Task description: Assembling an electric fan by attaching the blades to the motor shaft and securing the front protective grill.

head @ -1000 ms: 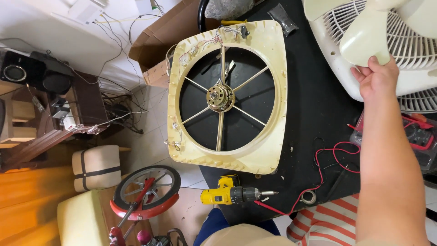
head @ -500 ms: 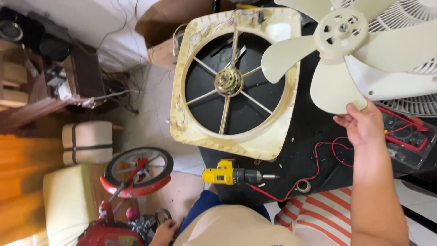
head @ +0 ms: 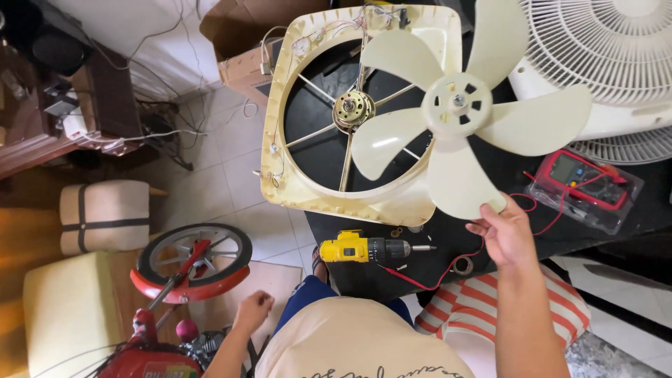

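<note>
My right hand (head: 505, 234) grips the tip of one blade of a cream plastic fan blade (head: 458, 112) and holds it up over the black table. Under it lies a square cream fan housing (head: 283, 126) with a brass motor hub (head: 352, 110) and metal spokes at its centre. My left hand (head: 253, 309) hangs low beside my body with the fingers curled, holding nothing. A yellow cordless drill (head: 367, 248) lies on the table edge, just left of my right hand.
A white fan grille (head: 616, 49) rests at the top right. A red multimeter (head: 586, 183) in a clear case lies right of the blade, its red leads trailing across the table. On the floor left stand a red ride-on toy (head: 185, 269), cushions and a cardboard box.
My right hand has lifted the fan blade off the white grille at the right and carried it left and down, over the square housing. The left hand has come into view low.
</note>
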